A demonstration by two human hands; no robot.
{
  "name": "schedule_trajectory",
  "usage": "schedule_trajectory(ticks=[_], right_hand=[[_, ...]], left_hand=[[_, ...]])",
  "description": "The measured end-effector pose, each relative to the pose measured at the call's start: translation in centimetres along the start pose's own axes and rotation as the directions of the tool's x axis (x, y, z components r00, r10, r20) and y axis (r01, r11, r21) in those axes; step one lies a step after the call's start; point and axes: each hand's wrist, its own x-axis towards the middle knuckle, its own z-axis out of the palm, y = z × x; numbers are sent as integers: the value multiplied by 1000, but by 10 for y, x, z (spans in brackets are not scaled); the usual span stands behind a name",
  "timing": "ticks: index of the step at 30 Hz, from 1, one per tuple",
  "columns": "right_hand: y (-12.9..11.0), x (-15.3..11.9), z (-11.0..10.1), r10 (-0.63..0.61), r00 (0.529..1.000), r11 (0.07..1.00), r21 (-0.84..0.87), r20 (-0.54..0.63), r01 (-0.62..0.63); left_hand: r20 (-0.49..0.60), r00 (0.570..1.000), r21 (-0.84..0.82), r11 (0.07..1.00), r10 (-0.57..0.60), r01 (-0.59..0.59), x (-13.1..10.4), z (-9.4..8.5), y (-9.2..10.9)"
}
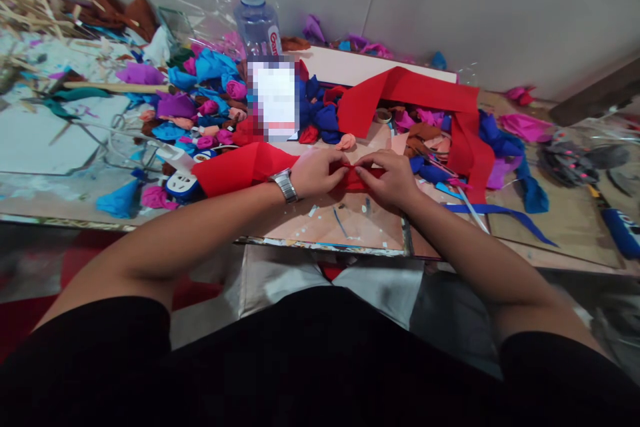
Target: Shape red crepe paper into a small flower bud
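My left hand (316, 175), with a watch (285, 185) on its wrist, pinches a red crepe paper strip (356, 183) near the table's front. Facing it, my right hand (393, 179) grips the same strip between thumb and fingers. The two sets of fingertips nearly meet at its upper edge. To the left, a wide red crepe paper band (245, 170) runs up to my left wrist; I cannot tell whether it joins the held strip. Just above my fingers sits a small peach paper rosebud (346, 141). A long red strip (415, 88) lies folded behind my right hand.
A blurred white rectangle (276, 97) stands before a clear bottle (257, 23). Rolled paper flowers (205, 103) in several colours crowd the left. A power socket (181, 183) lies by my left forearm. Scissors (463, 193) and a blue strip (515, 215) lie right.
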Motion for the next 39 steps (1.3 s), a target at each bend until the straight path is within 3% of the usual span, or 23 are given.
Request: schedule_trajectory(ticks=[6, 17, 26, 31, 39], right_hand=[[-1, 0, 0, -12, 999, 1000, -10, 33, 13], [2, -4, 6, -101, 989, 995, -21, -109, 99], [-8, -3, 1, -36, 998, 999, -20, -47, 35], [-5, -2, 1, 11, 1000, 1000, -20, -19, -11], [-2, -2, 3, -14, 999, 1000, -10, -37, 14]], left_hand=[[23, 999, -92, 995, -32, 34, 0, -4, 5], [12, 1000, -83, 997, -9, 10, 0, -5, 6], [-62, 992, -99, 989, 106, -112, 0, -1, 0], [-75, 993, -56, 994, 87, -91, -1, -2, 1], [-59, 995, -55, 995, 76, -79, -1, -4, 3]])
